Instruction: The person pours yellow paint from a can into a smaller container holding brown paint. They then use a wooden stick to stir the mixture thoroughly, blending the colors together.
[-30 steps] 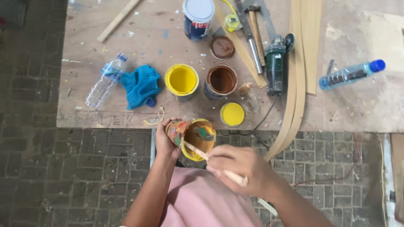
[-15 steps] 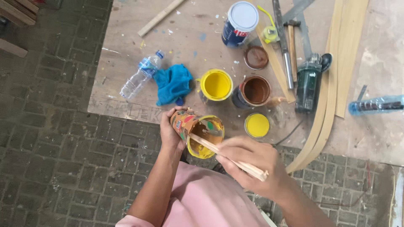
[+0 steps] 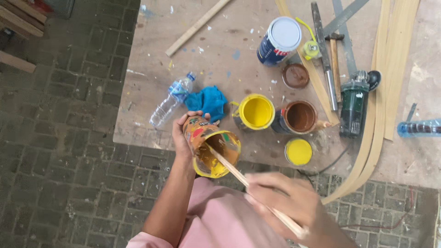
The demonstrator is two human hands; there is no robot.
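My left hand (image 3: 183, 136) grips a small tilted paint can (image 3: 209, 145) with a paint-smeared label and yellow-brown paint inside. A thin wooden stick (image 3: 250, 187) runs from inside the can down to my right hand (image 3: 289, 204), which holds it near its lower end. The right hand is blurred. Both hands hover over the brick floor just in front of the plywood board (image 3: 220, 55).
On the board lie an open yellow paint can (image 3: 256, 112), an open brown paint can (image 3: 300, 117), a yellow lid (image 3: 298, 151), a brown lid (image 3: 295, 75), a closed white-topped can (image 3: 280, 39), a blue rag (image 3: 206, 102), a plastic bottle (image 3: 171, 100), a green power tool (image 3: 353, 106), a hammer and bent wood strips (image 3: 386, 92).
The view has shifted, so the board sits further right and higher. My right hand and the stick moved lower right; the stick's tip stays in the can held by my left hand.
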